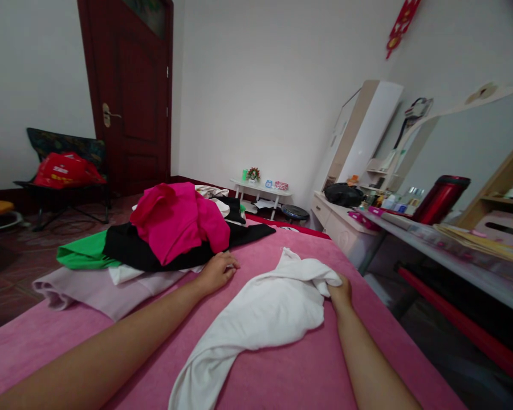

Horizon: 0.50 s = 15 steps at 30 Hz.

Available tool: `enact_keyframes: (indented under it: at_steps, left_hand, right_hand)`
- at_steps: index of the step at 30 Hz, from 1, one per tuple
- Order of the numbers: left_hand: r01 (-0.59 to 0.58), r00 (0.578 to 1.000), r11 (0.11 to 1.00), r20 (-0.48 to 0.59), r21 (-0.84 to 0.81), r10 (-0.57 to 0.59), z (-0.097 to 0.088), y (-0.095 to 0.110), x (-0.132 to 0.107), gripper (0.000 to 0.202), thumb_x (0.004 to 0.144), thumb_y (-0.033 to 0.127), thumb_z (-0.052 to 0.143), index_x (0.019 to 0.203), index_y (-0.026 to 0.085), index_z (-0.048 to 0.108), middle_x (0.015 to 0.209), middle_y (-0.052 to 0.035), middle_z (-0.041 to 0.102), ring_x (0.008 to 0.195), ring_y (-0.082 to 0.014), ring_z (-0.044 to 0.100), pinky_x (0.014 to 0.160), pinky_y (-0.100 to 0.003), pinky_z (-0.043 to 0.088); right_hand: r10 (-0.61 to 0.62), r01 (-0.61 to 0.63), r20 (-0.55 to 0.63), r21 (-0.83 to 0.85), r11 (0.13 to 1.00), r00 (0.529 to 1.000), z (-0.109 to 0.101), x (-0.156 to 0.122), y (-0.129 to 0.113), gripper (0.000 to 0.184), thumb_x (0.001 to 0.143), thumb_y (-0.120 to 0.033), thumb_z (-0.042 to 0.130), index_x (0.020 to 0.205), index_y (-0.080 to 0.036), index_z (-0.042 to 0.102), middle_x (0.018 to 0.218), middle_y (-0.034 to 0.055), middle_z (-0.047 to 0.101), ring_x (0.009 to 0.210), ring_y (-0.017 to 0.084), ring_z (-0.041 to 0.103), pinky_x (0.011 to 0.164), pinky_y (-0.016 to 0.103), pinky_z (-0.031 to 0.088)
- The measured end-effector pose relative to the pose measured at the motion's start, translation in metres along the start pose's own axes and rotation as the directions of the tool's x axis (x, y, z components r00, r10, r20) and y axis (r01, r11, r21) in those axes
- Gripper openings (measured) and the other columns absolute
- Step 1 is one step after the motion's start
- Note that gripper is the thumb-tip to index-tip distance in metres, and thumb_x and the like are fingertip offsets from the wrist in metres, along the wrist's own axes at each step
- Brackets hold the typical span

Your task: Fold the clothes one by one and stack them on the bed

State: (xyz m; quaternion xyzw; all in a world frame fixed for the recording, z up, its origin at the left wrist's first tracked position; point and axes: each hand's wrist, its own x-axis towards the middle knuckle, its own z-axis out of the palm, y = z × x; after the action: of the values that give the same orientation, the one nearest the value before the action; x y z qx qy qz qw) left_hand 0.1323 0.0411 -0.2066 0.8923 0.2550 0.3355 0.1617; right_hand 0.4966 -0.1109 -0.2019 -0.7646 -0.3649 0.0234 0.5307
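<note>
A crumpled white garment (265, 304) lies stretched across the pink bed cover (277, 376), its exact kind hidden by the folds. At its right end my right hand (341, 291) is closed, gripping a bunched edge. My left hand (218, 272) rests on the cover beside the clothes pile, fingers loosely stretched and holding nothing. In that pile a bright pink garment (182, 219) sits on top of a black garment (126, 247). Green cloth (88, 251) pokes out at the left, and a pale lilac garment (85, 290) is underneath.
Right of the bed stand a white drawer cabinet (346, 230) and a desk with a red thermos (442, 199). Beyond the bed's far end is a small white table (263, 189). At the left, a folding chair (64, 142) carries a red bag (66, 171), near a dark red door (139, 102).
</note>
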Motion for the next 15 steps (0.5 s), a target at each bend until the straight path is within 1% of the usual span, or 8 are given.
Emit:
enact_keyframes:
  at_steps: [3, 5, 7, 9, 12, 15]
  left_hand:
    - [-0.012, 1.0, 0.999, 0.012, 0.04, 0.011, 0.0, 0.005, -0.001, 0.022, 0.08, 0.011, 0.053, 0.092, 0.018, 0.07, 0.097, -0.0063, 0.067, 0.096, -0.0204, 0.058, 0.091, -0.033, 0.044]
    - [-0.04, 0.999, 0.992, 0.034, 0.123, 0.036, 0.002, 0.01, -0.001, 0.024, 0.085, 0.015, 0.049, 0.098, 0.017, 0.069, 0.099, -0.0077, 0.066, 0.096, -0.0204, 0.058, 0.09, -0.033, 0.045]
    - [-0.104, 0.992, 0.97, 0.092, 0.221, 0.086, 0.005, 0.015, -0.001, 0.03, 0.09, 0.02, 0.043, 0.109, 0.017, 0.066, 0.106, -0.0094, 0.064, 0.099, -0.0206, 0.058, 0.09, -0.033, 0.046]
    - [-0.184, 0.975, 0.934, 0.176, 0.305, 0.134, 0.008, 0.017, 0.003, 0.036, 0.093, 0.024, 0.039, 0.121, 0.017, 0.061, 0.119, -0.0114, 0.06, 0.108, -0.0216, 0.056, 0.095, -0.035, 0.045]
    - [-0.281, 0.94, 0.875, 0.295, 0.395, 0.17, 0.011, 0.014, 0.017, 0.043, 0.094, 0.029, 0.037, 0.134, 0.017, 0.051, 0.134, -0.0144, 0.05, 0.122, -0.025, 0.049, 0.102, -0.04, 0.041]
    - [-0.335, 0.914, 0.85, 0.36, 0.407, 0.188, 0.013, 0.005, 0.045, 0.046, 0.093, 0.032, 0.039, 0.137, 0.021, 0.048, 0.143, -0.0136, 0.042, 0.132, -0.0293, 0.038, 0.107, -0.049, 0.033]
  right_hand:
    - [-0.035, 0.033, -0.022, -0.082, 0.996, 0.999, 0.007, 0.001, 0.004, 0.024, 0.06, -0.033, 0.055, 0.074, -0.018, 0.069, 0.075, 0.0074, 0.071, 0.07, 0.024, 0.064, 0.055, 0.026, 0.044]
    - [-0.04, 0.037, -0.021, -0.128, 0.991, 0.999, 0.008, 0.001, 0.005, 0.026, 0.063, -0.033, 0.054, 0.078, -0.017, 0.07, 0.079, 0.0084, 0.072, 0.071, 0.023, 0.065, 0.056, 0.025, 0.044]
    - [-0.027, 0.021, -0.029, -0.177, 0.984, 0.999, 0.01, 0.0, 0.004, 0.028, 0.066, -0.034, 0.054, 0.08, -0.016, 0.07, 0.081, 0.0101, 0.072, 0.073, 0.024, 0.065, 0.055, 0.025, 0.043]
    - [0.0, -0.009, -0.043, -0.228, 0.974, 0.999, 0.012, -0.001, 0.003, 0.03, 0.069, -0.035, 0.055, 0.084, -0.015, 0.071, 0.083, 0.0119, 0.072, 0.075, 0.025, 0.066, 0.053, 0.025, 0.041]
    - [0.045, -0.058, -0.053, -0.287, 0.956, 0.998, 0.015, -0.002, 0.001, 0.033, 0.071, -0.037, 0.056, 0.088, -0.014, 0.072, 0.084, 0.0149, 0.072, 0.075, 0.027, 0.067, 0.051, 0.026, 0.039]
    - [0.068, -0.076, -0.039, -0.312, 0.947, 0.997, 0.018, -0.001, 0.001, 0.034, 0.072, -0.038, 0.055, 0.088, -0.014, 0.072, 0.083, 0.0151, 0.072, 0.075, 0.027, 0.067, 0.05, 0.026, 0.039]
